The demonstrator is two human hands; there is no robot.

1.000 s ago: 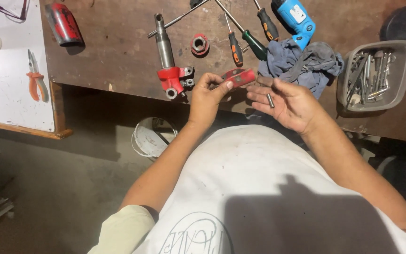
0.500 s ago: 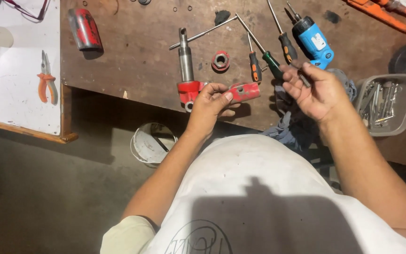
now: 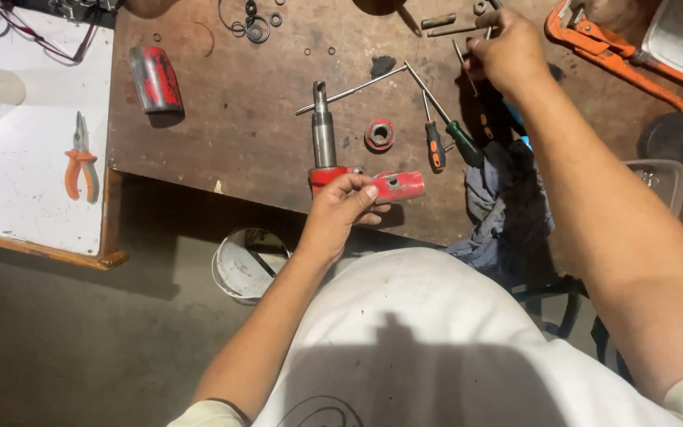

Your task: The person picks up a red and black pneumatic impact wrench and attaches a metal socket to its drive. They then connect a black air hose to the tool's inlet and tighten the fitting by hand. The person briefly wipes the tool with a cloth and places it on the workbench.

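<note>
Worn brown wooden surface (image 3: 231, 103), scratched, stained. On it: red cylinder (image 3: 156, 77) near left edge; black rings (image 3: 256, 24) at far side; red ring-shaped part (image 3: 379, 134) mid-surface; orange-handled screwdriver (image 3: 434, 142) and green-handled screwdriver (image 3: 456, 134) just beside it; thin metal rod (image 3: 349, 91); orange pipe wrench (image 3: 614, 51) far right; grey rag (image 3: 507, 198) over near edge. White board (image 3: 17, 174) adjoins left, orange pliers (image 3: 81, 158) on it.
</note>
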